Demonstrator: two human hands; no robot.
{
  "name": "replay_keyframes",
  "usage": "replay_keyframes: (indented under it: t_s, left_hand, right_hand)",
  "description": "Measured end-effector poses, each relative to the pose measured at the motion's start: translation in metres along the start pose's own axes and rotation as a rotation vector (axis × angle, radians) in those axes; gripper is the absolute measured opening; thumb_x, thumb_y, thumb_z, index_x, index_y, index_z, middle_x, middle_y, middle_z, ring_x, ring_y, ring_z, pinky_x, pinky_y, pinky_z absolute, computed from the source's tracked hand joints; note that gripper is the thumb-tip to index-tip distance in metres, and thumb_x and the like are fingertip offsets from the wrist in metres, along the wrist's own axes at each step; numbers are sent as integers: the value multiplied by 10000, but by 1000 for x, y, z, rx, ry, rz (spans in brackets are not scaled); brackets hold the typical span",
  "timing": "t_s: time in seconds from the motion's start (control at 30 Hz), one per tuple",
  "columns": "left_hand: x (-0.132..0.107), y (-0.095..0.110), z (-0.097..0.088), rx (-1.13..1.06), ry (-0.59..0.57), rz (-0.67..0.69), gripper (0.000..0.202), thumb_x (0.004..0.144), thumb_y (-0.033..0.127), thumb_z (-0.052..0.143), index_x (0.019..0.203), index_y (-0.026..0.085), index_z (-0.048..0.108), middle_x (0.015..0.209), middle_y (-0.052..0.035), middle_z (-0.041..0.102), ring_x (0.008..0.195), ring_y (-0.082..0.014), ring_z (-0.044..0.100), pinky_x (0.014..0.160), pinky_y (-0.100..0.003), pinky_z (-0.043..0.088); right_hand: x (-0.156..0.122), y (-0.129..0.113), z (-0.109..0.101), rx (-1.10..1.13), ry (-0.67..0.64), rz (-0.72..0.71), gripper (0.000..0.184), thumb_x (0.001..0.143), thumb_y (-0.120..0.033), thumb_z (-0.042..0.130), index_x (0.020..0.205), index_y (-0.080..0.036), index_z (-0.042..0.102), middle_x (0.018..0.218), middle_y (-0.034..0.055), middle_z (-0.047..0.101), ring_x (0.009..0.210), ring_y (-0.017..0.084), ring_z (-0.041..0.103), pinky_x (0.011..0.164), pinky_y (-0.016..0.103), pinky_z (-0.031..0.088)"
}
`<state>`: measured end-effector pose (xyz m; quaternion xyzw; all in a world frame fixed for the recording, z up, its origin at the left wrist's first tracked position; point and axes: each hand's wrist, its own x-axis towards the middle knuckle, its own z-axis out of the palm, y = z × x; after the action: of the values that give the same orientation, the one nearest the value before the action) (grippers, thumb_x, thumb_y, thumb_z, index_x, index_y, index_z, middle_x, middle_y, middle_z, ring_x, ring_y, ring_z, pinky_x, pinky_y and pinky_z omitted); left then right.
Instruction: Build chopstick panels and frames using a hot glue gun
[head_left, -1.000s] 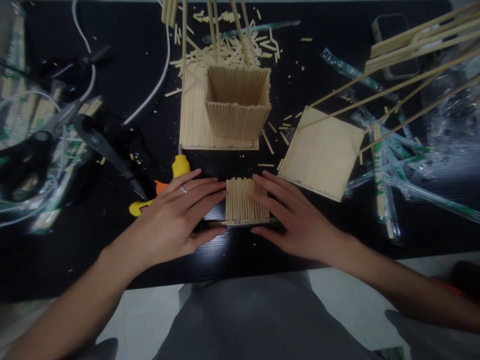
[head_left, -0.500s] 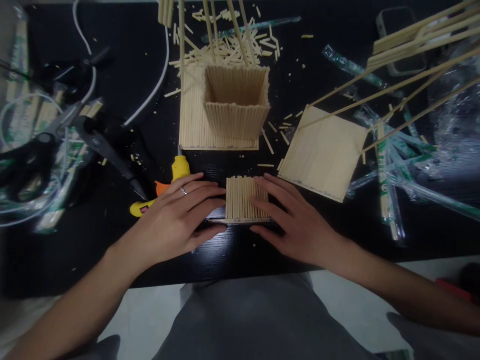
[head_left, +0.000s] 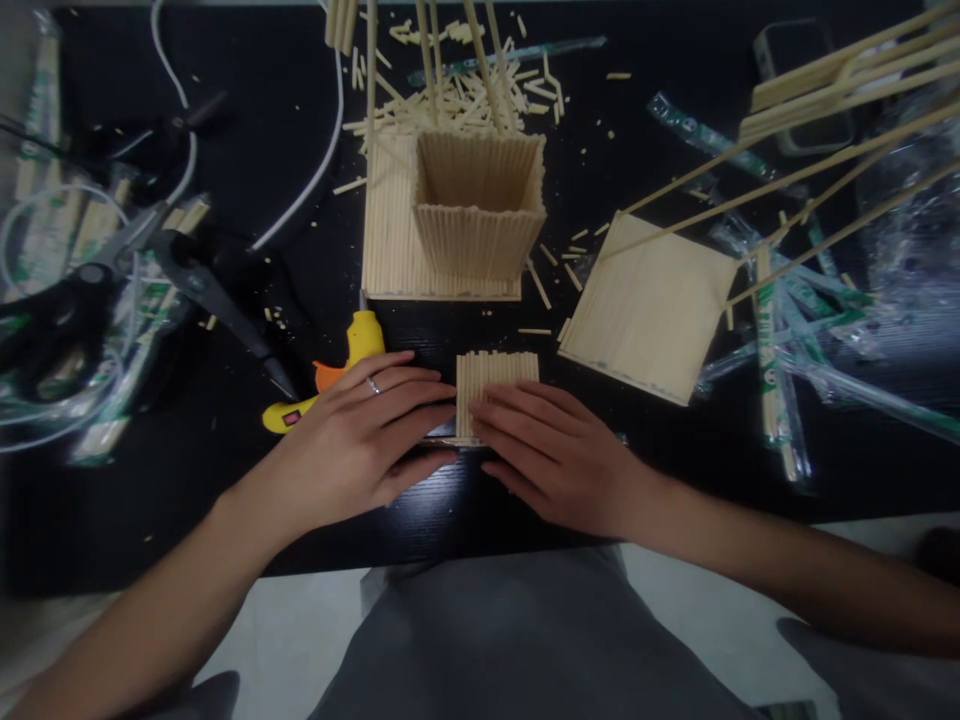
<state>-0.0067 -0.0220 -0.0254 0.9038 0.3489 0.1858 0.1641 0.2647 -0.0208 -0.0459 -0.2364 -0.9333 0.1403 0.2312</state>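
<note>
Aligning: stick row (head_left: 491, 368), one; left hand (head_left: 367, 435), fingers extended, at its left edge; right hand (head_left: 551, 450), unclenched, laid across; even, light pressure should suit.

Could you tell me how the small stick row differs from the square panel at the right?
The stick row is smaller than the square panel. The stick row lies straight before the person; the square panel lies turned at an angle. The right hand covers part of the stick row, but not the square panel. Both look pale.
</note>
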Motion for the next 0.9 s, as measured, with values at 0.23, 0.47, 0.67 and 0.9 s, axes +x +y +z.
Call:
replay_keyframes:
  t_s: [0.23,0.47,0.67,0.9]
  left_hand:
    - [0,0,0,-3,-4,-7,270,968,304,727,1213,192,727,1258,-76,761,1215,-250,704,1239,-486,458]
    - [0,-2,2,-19,11,1,284,960,298,739,1219,185,716,1257,-77,759,1208,-245,707,1226,-483,472]
    - [-2,-3,2,1,6,9,299,972,304,731,1245,190,687,1273,-74,754,1223,-240,699,1222,-501,481]
    - [-2,-3,2,-12,17,8,272,963,278,738,1225,211,711,1263,-51,768,1220,-238,711,1206,-498,501]
  right_hand:
    - [1,3,3,4,17,-1,272,1019,-176,639,1264,-82,707,1305,144,764,1297,265,691,1143,438,573]
    - [-1,4,4,-1,16,-9,294,1010,-149,635,1296,-108,691,1304,123,761,1305,266,681,1144,446,571]
    - [-2,4,6,-1,0,-25,290,1001,-124,623,1280,-138,697,1311,133,757,1321,277,668,1135,483,573]
    - [-3,1,4,-44,-46,-26,319,1001,-115,616,1311,-120,688,1358,140,730,1372,293,622,1162,493,548]
